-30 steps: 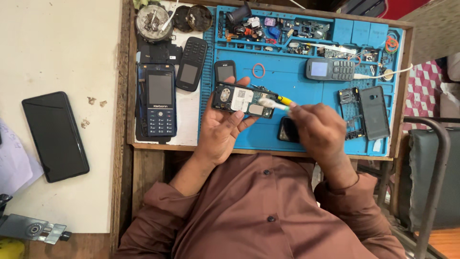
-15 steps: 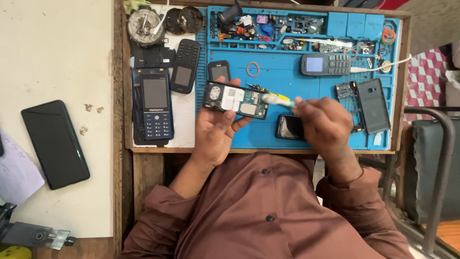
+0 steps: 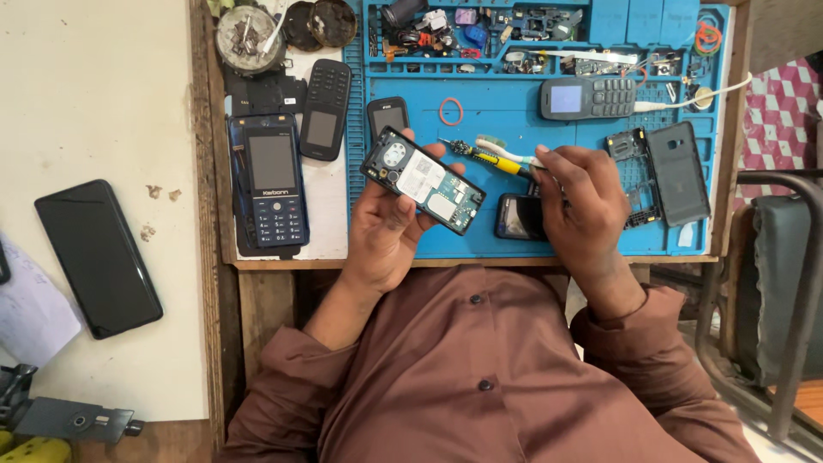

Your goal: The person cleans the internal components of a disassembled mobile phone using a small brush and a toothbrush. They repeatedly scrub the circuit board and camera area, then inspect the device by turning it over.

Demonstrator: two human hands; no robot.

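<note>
Head view of a repair bench. The left hand (image 3: pixel 390 227) grips an opened phone (image 3: pixel 423 180), back cover off and circuit board exposed, tilted above the blue work mat (image 3: pixel 514 120). The right hand (image 3: pixel 583 206) is closed around a yellow-handled screwdriver (image 3: pixel 489 159), its tip pointing toward the opened phone, just short of its upper edge. A small dark phone (image 3: pixel 517 216) lies on the mat between the hands. A grey keypad phone (image 3: pixel 587 97) and an orange rubber band (image 3: pixel 451 111) rest farther up; a blue keypad phone (image 3: pixel 273 184) lies to the left.
</note>
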